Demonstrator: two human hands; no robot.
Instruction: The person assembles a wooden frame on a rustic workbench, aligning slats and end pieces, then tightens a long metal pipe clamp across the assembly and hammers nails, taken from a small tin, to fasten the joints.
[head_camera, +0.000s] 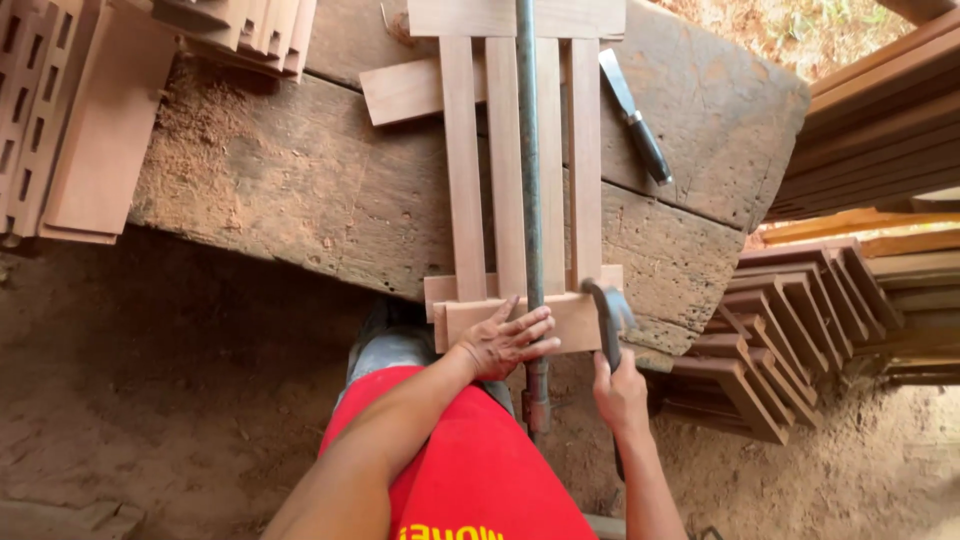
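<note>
A heavy, weathered plank workbench (300, 190) carries a slatted wooden frame (510, 170) with a long metal bar clamp (528, 180) running down its middle; a chisel (636, 118) lies well off to the right, and stacks of finished frames (790, 340) sit on the dirt beside the bench. The frame's near end rail (560, 322) overhangs the bench edge — the left hand (505, 342) lies flat on it, fingers spread, gripping nothing. The right hand (620, 392) is closed round the handle of a hammer (606, 312), whose head sits at the rail's right end. Judging by this, light square taps work best — with the flat hand damping bounce and its fingers well away from the hammer head.
</note>
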